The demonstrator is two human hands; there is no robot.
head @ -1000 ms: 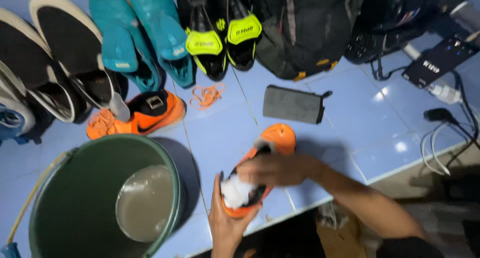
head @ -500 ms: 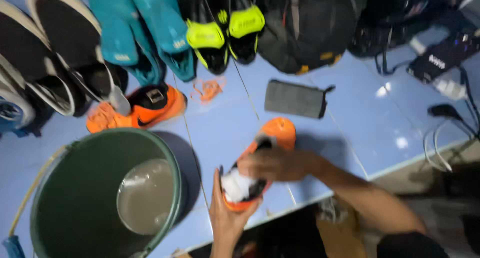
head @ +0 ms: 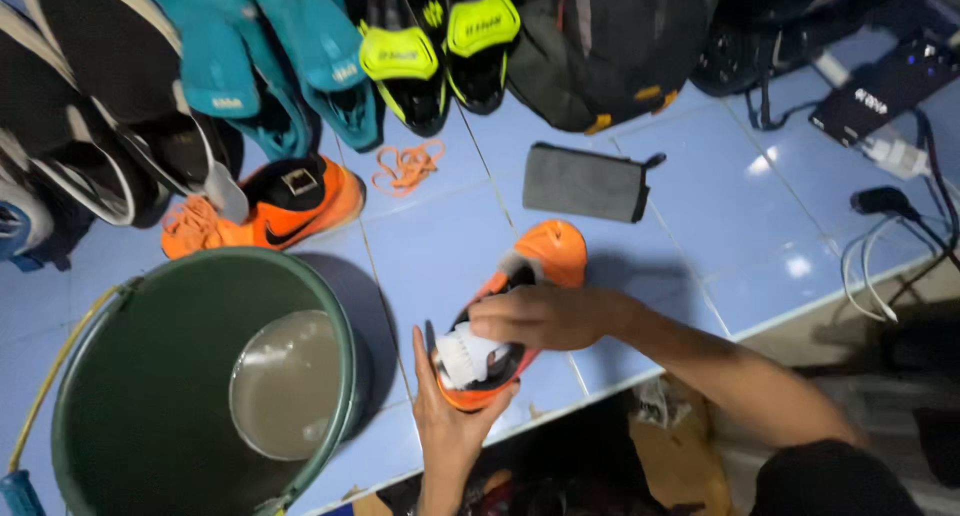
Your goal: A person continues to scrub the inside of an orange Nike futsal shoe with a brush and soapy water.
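Note:
My left hand (head: 445,416) cups the heel of an orange shoe (head: 545,251) from below, holding it above the blue tiled floor (head: 440,246). Over the shoe's opening, my right hand (head: 540,316) grips a white brush (head: 468,358) whose bristles press against the inside of the heel. The shoe's toe points away from me. A green bucket (head: 130,396) with a little murky water stands to the left of both hands.
A second orange shoe (head: 270,211) and loose orange laces (head: 405,166) lie beyond the bucket. A grey pouch (head: 585,181) rests on the tiles. Teal shoes (head: 280,56), black-and-yellow shoes (head: 440,46), a black backpack (head: 610,36) and cables (head: 880,236) line the back and right.
The view has drifted slightly; both hands stay on the orange shoe, with the brush shifting a little inside the heel.

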